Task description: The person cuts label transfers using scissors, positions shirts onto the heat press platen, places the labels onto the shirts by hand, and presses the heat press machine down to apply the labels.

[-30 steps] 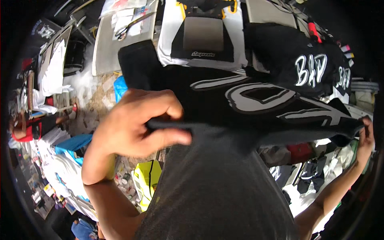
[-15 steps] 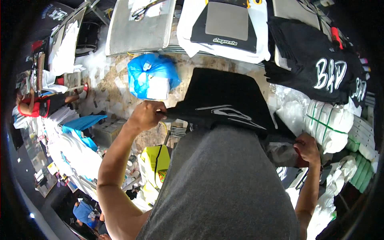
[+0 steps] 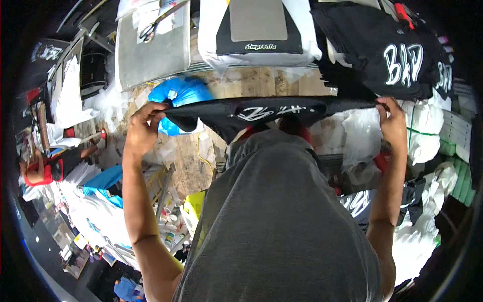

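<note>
A black T-shirt (image 3: pixel 322 106) with white lettering hangs stretched out in front of my body. I see it almost edge-on, as a narrow band, so most of its print is hidden. My left hand (image 3: pixel 145 127) pinches one end of the shirt, close to a blue plastic bag (image 3: pixel 181 89) on the floor. At the other end, my right hand (image 3: pixel 393 121) has its fingers closed on the fabric. That hand is just below a pile of black printed shirts (image 3: pixel 352 50) on the right.
Ahead, a white garment (image 3: pixel 207 43) lies under a black-and-grey board (image 3: pixel 259 22). To its left, scissors (image 3: pixel 160 22) rest on a grey panel (image 3: pixel 156 58). White bundles (image 3: pixel 425 123) tied with green cord stand at right. A person in red (image 3: pixel 43 168) is at far left.
Both hands have moved away from me, the left also leftward. The shirt has lifted and been pulled wide, from a broad hanging shape to a taut narrow band.
</note>
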The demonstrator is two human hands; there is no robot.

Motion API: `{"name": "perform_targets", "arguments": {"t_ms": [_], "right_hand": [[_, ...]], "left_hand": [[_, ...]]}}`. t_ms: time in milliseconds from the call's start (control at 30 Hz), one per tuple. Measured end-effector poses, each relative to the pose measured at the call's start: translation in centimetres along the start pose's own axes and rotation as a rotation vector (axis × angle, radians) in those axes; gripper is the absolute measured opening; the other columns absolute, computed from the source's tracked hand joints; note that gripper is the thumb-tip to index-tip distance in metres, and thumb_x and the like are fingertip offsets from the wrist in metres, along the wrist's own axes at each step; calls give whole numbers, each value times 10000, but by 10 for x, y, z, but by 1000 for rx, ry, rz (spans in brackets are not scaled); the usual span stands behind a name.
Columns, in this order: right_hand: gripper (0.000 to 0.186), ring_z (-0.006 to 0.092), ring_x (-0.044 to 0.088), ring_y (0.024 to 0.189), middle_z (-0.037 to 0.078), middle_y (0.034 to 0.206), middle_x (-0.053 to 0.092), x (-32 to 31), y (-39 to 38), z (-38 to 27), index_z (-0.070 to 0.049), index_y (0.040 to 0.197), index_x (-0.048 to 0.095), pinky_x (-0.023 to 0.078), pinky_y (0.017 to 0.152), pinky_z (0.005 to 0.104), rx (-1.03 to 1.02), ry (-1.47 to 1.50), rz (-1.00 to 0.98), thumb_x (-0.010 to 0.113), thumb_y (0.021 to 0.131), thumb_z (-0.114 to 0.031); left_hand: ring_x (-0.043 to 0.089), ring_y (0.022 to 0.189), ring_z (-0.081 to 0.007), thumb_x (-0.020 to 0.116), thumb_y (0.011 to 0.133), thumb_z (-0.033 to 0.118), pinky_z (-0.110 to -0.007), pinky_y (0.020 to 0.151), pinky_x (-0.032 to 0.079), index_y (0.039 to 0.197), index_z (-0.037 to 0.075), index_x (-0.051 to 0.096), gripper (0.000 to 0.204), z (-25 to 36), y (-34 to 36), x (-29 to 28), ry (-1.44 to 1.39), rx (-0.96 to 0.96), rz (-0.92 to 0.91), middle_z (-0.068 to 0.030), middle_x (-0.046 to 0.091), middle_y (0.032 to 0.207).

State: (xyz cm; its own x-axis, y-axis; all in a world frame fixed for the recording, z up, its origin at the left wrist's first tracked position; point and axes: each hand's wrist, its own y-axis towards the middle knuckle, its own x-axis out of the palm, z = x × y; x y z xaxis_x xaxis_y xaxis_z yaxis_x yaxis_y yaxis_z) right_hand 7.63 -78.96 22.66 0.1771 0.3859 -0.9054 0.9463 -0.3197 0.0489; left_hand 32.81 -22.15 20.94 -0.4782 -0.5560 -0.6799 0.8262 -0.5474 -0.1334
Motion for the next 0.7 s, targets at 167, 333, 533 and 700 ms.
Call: {"name": "perform_targets", "arguments": {"t_ms": [167, 333, 533, 700], "right_hand": [[179, 266, 678, 759, 161, 910, 688, 9, 15, 2, -15, 1055, 679, 518, 698, 329, -5, -64, 155, 711, 883, -49], [156, 179, 655, 742, 109, 852, 684, 23, 24, 7, -11, 1028, 676, 509, 679, 309, 138, 51, 181, 722, 898, -84], [145, 92, 581, 743, 17, 839, 661, 27, 50, 21, 12, 990, 667, 474, 689, 251, 270, 458, 211, 732, 909, -89], [180, 78, 560, 785, -13, 860, 654, -29, 70, 26, 9, 1034, 702, 456, 743, 223, 239, 310, 249, 757, 884, -74]], "left_hand": [[717, 883, -216, 642, 874, -90, -309, 800, 549, 1045, -17, 647, 187, 4, 28, -8, 204, 48, 108, -146, 723, 963], [713, 821, -230, 633, 876, -81, -321, 747, 562, 1059, -3, 615, 200, 0, 46, -16, 250, 127, 208, -149, 711, 1038], [638, 830, -94, 569, 983, -36, -263, 728, 538, 1089, 6, 556, 115, -19, 70, -18, -107, -92, 157, -60, 671, 980], [607, 867, -84, 666, 944, 10, -243, 825, 480, 1082, -6, 661, 139, 5, 93, -71, -59, -57, 215, -24, 680, 966]]}}
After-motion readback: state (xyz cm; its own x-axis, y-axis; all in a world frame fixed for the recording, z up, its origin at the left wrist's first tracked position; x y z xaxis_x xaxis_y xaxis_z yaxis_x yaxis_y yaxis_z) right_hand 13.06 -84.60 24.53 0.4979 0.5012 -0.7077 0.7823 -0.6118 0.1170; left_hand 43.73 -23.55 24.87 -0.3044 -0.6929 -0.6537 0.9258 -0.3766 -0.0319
